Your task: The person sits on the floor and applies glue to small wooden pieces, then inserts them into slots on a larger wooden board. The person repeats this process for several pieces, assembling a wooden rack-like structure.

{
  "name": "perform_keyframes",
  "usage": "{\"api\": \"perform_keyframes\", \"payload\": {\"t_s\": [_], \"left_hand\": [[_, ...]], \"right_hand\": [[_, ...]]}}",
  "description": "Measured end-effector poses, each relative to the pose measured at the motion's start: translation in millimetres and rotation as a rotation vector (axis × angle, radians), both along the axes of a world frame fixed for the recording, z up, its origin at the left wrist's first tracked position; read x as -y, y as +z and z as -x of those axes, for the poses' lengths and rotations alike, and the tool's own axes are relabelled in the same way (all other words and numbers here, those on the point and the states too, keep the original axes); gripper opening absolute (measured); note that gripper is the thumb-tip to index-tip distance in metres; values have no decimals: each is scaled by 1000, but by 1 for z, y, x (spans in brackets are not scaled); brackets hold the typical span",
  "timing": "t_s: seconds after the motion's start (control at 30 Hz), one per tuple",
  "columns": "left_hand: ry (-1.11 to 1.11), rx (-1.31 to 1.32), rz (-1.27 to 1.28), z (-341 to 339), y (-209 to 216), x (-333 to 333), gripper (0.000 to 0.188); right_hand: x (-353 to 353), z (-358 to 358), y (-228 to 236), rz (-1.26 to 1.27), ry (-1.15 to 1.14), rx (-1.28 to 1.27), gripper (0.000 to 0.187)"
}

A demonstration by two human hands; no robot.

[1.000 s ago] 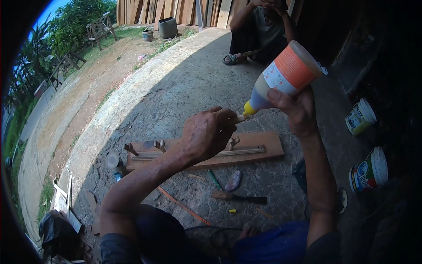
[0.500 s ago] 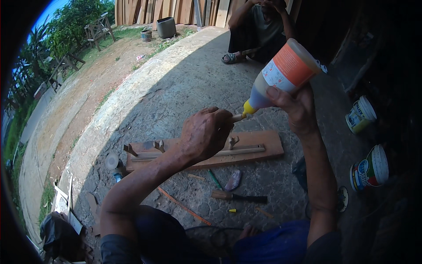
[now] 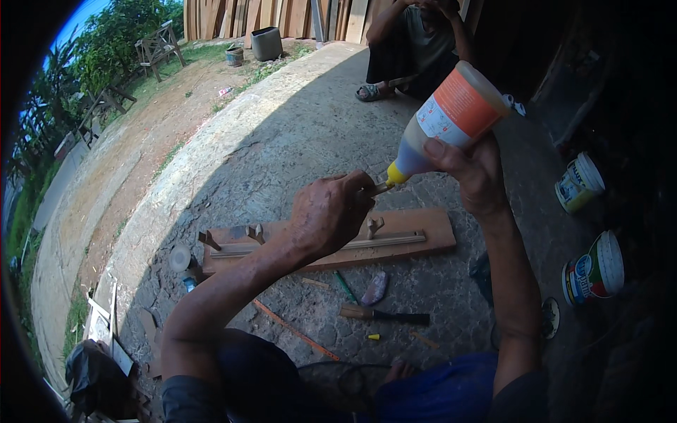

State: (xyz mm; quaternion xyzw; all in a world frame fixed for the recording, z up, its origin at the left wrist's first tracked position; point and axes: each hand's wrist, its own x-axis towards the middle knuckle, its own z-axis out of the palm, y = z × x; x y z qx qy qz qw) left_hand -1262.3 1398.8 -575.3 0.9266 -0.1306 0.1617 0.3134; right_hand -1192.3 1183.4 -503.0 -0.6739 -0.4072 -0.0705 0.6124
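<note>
Your L hand (image 3: 328,211) is pinching a small wood pc (image 3: 382,188) btwn thumb & fingers, its free end right at the yellow nozzle (image 3: 397,173) of the bottle (image 3: 451,109), which your R hand (image 3: 477,176) grips round its side, tilted nozzle-down; can't tell if tip & wood touch. Both are held up, seen just past the far edge of the reddish board (image 3: 436,229), w/ a long strip (image 3: 395,240) on top. Nearer you on the floor (image 3: 282,310): green stick (image 3: 345,287), stone (image 3: 374,289), chisel-like tool (image 3: 360,312), sm. yellow cap (image 3: 374,337).
</note>
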Motion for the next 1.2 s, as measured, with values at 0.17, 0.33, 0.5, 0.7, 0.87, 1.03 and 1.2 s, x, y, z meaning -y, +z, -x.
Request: {"api": "perform_keyframes", "payload": {"t_s": [0.17, 0.33, 0.5, 0.7, 0.87, 1.03, 1.2], "left_hand": [[-63, 42, -38, -1, -4, -1, 24], [-48, 58, -86, -3, -6, -2, 23], [-68, 125, -40, -5, -10, -1, 21], [-52, 107, -27, -4, -8, -2, 20], [-24, 91, -37, -6, -9, -3, 19], [-42, 102, -14, -4, -9, -3, 20], [-23, 64, -13, -3, -5, 0, 20]], "right_hand": [[-1, 4, 3, -9, -45, -28, 49], [0, 3, 0, -9, -47, -67, 50], [-1, -1, -1, -45, 13, -8, 50], [-2, 4, 2, -7, -14, -106, 52], [2, 1, 1, 1, -28, -79, 52], [-2, -1, -2, 21, -12, -57, 49], [-1, -4, -3, -16, 12, -28, 46]]}}
